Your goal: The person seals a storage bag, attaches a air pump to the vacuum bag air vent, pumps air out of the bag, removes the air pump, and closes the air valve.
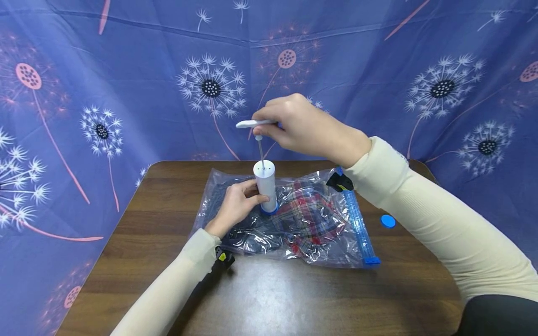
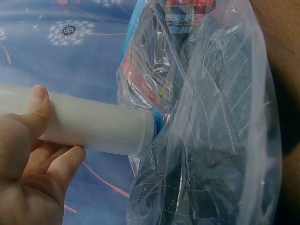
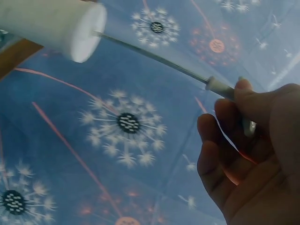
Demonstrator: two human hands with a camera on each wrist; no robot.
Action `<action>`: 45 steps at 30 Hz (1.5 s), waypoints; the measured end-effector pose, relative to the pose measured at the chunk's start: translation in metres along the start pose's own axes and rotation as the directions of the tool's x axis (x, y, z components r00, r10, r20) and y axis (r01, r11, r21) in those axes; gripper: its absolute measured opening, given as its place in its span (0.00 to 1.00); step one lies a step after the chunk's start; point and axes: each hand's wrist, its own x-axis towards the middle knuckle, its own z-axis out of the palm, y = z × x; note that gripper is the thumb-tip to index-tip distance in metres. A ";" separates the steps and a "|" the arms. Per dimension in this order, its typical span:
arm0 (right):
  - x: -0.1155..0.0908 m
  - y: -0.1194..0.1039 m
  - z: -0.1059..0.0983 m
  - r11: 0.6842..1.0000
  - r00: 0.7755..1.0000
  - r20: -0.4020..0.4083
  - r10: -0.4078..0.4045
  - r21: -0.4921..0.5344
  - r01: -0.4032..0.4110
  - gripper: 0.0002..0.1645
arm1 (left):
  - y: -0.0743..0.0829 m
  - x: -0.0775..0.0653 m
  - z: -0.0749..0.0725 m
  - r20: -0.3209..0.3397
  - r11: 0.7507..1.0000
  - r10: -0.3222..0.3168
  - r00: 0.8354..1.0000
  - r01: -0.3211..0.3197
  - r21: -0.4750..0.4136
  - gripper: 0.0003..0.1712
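Note:
A white hand pump (image 1: 266, 184) stands nearly upright on a clear vacuum storage bag (image 1: 252, 247), its lower end at a blue valve ring (image 1: 269, 209). My left hand (image 1: 237, 203) grips the pump's barrel, thumb on one side and fingers on the other, as the left wrist view also shows. Above it, my right hand (image 1: 290, 122) holds the white pump handle (image 1: 252, 123). The thin metal rod (image 3: 154, 58) is drawn well out of the barrel top. Inside the bag lie a red plaid garment (image 1: 308, 210) and dark striped clothing (image 2: 211, 108).
The bag's blue zip edge (image 1: 357, 224) runs along its right side, with a blue slider clip (image 1: 371, 260) at the front corner. A round blue cap (image 1: 388, 220) lies on the wooden table (image 1: 138, 261) to the right. Behind hangs a blue dandelion-print cloth (image 1: 159, 93).

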 end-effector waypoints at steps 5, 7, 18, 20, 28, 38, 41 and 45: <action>-0.010 0.007 0.011 0.999 0.995 0.085 0.044 0.020 -0.045 0.09 | 0.000 0.002 0.000 0.001 1.000 0.023 1.000 -0.023 -0.004 0.28; -0.014 0.010 0.015 0.997 0.991 0.115 0.066 0.025 -0.070 0.09 | 0.001 0.003 0.000 0.000 1.000 0.021 1.000 -0.021 0.000 0.28; -0.028 0.022 0.037 0.992 0.973 0.206 0.103 0.048 -0.115 0.11 | 0.002 0.003 0.000 0.002 1.000 -0.008 1.000 0.008 0.003 0.30; -0.030 0.024 0.041 0.991 0.972 0.213 0.103 0.056 -0.118 0.12 | 0.002 0.002 0.000 0.004 1.000 -0.008 1.000 0.008 0.003 0.30; -0.038 0.028 0.055 0.988 0.977 0.180 0.114 0.086 -0.131 0.12 | 0.002 0.003 0.001 0.011 1.000 0.001 1.000 -0.001 -0.001 0.30; -0.040 0.028 0.059 0.986 0.979 0.119 0.165 -0.008 -0.165 0.13 | 0.005 0.005 0.001 -0.001 1.000 -0.011 1.000 0.011 -0.009 0.30; -0.038 0.029 0.060 0.985 0.979 0.118 0.167 0.025 -0.171 0.13 | 0.004 0.005 0.001 -0.004 1.000 -0.018 1.000 0.018 -0.012 0.30; -0.038 0.028 0.061 0.981 0.977 0.124 0.174 0.060 -0.183 0.14 | 0.004 0.004 0.000 0.004 0.999 -0.031 0.999 0.032 -0.011 0.30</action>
